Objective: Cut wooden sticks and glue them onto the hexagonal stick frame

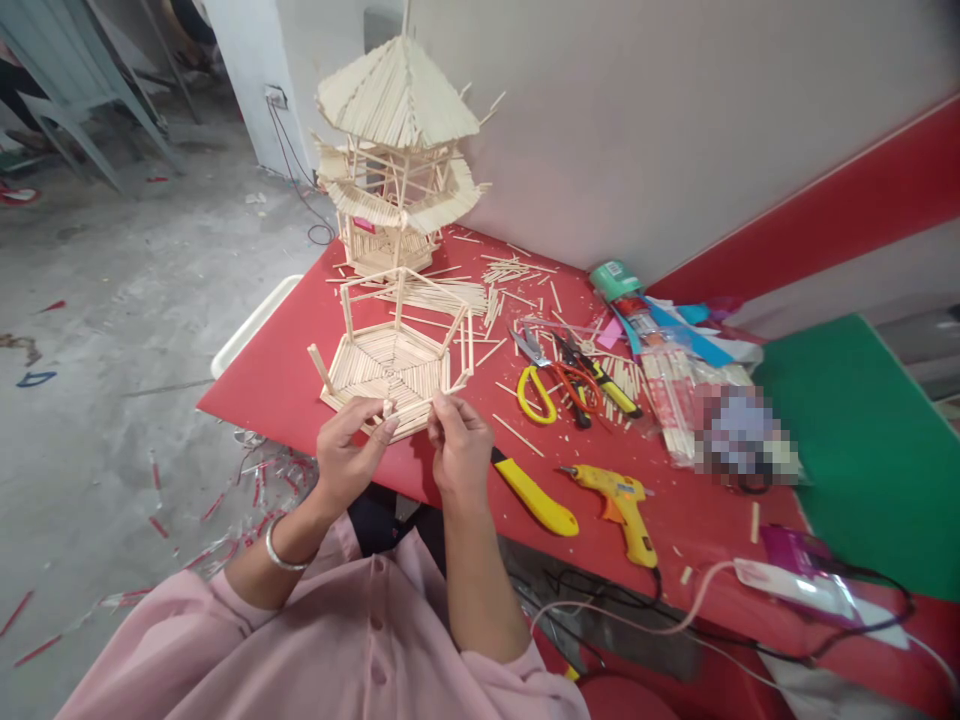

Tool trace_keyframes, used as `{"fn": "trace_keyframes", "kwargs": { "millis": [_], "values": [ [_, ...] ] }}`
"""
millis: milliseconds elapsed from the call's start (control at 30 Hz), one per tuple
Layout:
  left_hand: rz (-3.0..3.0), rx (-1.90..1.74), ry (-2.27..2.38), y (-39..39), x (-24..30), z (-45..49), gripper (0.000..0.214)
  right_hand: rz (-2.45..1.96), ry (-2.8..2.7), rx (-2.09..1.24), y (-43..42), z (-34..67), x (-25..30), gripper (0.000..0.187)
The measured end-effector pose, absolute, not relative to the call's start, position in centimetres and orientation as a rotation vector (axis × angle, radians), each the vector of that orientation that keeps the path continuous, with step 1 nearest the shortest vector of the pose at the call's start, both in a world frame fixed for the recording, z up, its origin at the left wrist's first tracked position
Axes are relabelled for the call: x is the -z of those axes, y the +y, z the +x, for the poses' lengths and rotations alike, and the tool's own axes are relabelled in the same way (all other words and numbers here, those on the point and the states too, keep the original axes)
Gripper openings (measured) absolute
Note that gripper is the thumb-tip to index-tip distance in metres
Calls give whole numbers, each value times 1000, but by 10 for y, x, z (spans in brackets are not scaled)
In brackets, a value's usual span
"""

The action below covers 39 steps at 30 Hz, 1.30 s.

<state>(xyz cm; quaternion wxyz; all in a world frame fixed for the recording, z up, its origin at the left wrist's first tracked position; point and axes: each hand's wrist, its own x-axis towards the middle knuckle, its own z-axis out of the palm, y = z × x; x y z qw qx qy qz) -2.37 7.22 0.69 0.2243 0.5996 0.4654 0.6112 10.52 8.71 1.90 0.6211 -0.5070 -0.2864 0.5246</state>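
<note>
We look to be fitting a post: left hand (351, 446) pinches a short pale wooden stick (388, 408), right hand (461, 450) pinches the near-right edge of the pale hexagonal wooden-stick frame (390, 372), mid-frame on the red table (262, 375). Next move likely needs upright alignment.

No text is resolving legibly. A small pale label is showing on the green cylindrical container (611, 285); a tiny dark marking is showing on the yellow plastic glue gun (615, 496); red print is showing on the clear-wrapped pale wooden sticks (670, 398).
</note>
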Motion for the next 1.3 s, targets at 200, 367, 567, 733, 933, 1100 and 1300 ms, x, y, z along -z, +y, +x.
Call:
{"fn": "trace_keyframes", "kwargs": {
  "millis": [200, 367, 567, 733, 933, 1100, 1300],
  "values": [
    [1655, -1705, 1280, 73, -4, -24, 9, -1145, -643, -1204, 87, 105, -19, 33],
    [1644, -1734, 1272, 74, -3, -24, 9, -1140, -645, -1206, 88, 106, -18, 33],
    [1663, -1745, 1278, 74, -4, -23, 9, -1125, -639, -1211, 88, 106, -16, 32],
    [1643, -1727, 1286, 73, -4, -24, 9, -1137, -648, -1217, 87, 106, -17, 33],
    [1636, -1701, 1295, 73, -2, -26, 11, -1155, -639, -1210, 86, 103, -17, 31],
    [1636, -1720, 1291, 73, -1, -27, 10, -1190, -639, -1190, 84, 100, -19, 33],
    [1620, -1713, 1290, 72, -3, -27, 11, -1160, -626, -1195, 84, 99, -19, 32]
  ]
}}
